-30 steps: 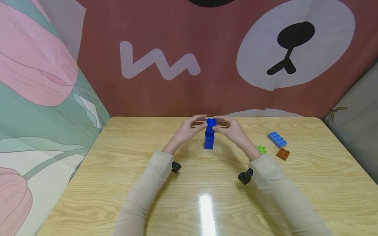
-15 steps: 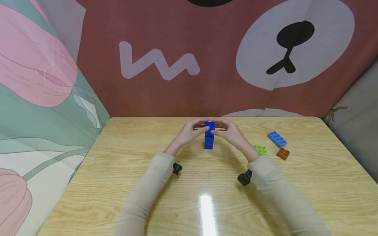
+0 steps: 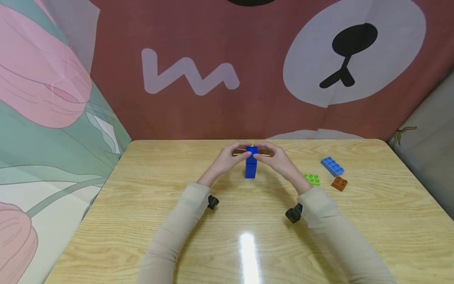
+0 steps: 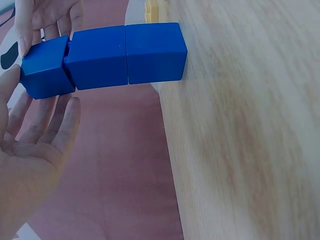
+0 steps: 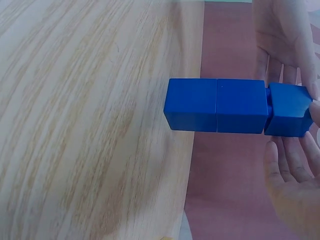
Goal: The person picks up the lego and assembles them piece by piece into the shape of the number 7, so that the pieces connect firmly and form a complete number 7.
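Note:
Several blue toy building blocks form an upright tower on the table. In the left wrist view, two lower blocks [image 4: 100, 56] sit flush, while the top block [image 4: 46, 67] tilts on them with a narrow gap and some studs showing. My left hand [image 3: 227, 159] pinches the top block from the left, thumb on its near face. From the right, my right hand [image 3: 271, 156] holds that same block, its thumb beside the other. The right wrist view shows the gap again between the top block [image 5: 290, 110] and the lower ones [image 5: 217, 105], with fingers spread behind and beside it.
To the right on the wooden table [image 3: 142, 205] lie a lime green block [image 3: 313, 179], a light blue block [image 3: 332, 166] and a small brown block [image 3: 339, 183]. A yellow piece [image 4: 151, 11] shows past the tower in the left wrist view. A printed cloth hangs behind the table.
Both hands have lowered the top blue block and moved it slightly left, in line with the tower. Over the last half second they have stayed almost still.

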A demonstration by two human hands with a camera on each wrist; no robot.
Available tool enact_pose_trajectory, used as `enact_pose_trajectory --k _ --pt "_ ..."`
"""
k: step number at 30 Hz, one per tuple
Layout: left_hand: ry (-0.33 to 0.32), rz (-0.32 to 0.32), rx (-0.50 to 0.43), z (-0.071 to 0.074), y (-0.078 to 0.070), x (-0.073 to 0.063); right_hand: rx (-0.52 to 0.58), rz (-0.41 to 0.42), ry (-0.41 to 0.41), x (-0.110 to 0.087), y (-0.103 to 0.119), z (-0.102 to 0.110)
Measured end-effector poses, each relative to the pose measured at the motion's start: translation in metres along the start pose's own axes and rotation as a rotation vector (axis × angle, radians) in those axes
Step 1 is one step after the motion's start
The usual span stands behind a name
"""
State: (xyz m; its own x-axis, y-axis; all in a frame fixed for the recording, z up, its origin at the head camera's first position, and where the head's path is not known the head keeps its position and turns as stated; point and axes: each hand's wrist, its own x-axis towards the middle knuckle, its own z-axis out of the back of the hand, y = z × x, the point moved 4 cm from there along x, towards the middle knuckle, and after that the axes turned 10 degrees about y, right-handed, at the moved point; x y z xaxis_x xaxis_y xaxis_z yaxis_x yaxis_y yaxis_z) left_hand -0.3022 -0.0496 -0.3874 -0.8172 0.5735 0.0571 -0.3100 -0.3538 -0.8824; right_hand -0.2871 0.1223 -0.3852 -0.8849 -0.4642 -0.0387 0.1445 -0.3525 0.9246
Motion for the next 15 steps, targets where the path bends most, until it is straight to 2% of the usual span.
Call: enact_pose_trajectory --k 15 --pt "0.015 0.006 0.003 0.0002 -0.0004 -0.0008 0.007 -0.002 -0.007 -0.0008 0.0014 -0.0016"
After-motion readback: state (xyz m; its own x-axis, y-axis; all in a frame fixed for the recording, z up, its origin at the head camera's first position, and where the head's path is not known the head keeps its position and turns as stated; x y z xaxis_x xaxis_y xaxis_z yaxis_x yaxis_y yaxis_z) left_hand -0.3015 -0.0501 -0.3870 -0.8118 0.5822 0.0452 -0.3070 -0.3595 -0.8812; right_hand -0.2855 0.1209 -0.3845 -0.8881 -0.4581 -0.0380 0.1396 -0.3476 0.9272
